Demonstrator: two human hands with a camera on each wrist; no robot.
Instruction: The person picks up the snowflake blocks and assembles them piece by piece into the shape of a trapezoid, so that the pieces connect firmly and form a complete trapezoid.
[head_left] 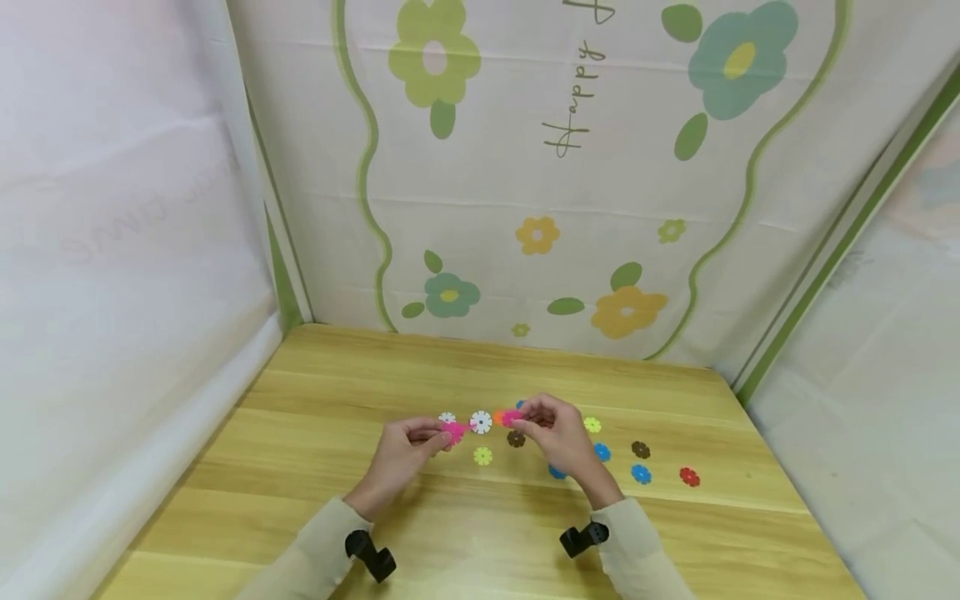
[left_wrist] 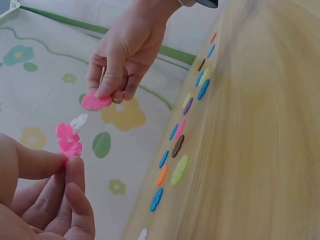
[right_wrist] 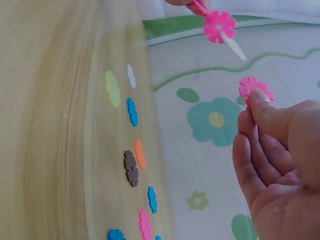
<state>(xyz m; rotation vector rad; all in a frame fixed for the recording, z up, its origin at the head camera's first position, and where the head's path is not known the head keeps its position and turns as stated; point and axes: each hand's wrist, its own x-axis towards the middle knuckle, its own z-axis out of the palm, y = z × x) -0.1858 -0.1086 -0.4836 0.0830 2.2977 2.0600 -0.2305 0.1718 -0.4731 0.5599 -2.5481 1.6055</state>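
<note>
My left hand [head_left: 401, 460] pinches a small joined chain of snowflake discs between thumb and forefinger. Two pink discs [left_wrist: 70, 146] and one white disc [left_wrist: 79, 123] make up this chain, the white one at its free end. Opposite, my right hand [head_left: 561, 435] pinches a single pink snowflake disc [right_wrist: 252, 88] by its edge, thumb in front. A small gap separates that disc from the white one in both wrist views. Both hands are raised above the wooden table [head_left: 465, 542].
Loose snowflake discs lie flat on the table: a brown disc [head_left: 641, 450], a red disc [head_left: 689, 477], a yellow-green disc [head_left: 483, 456], an orange disc [right_wrist: 140, 154] and several blue ones. A flower-printed cloth [head_left: 465, 183] hangs behind the table, with cloth on both sides.
</note>
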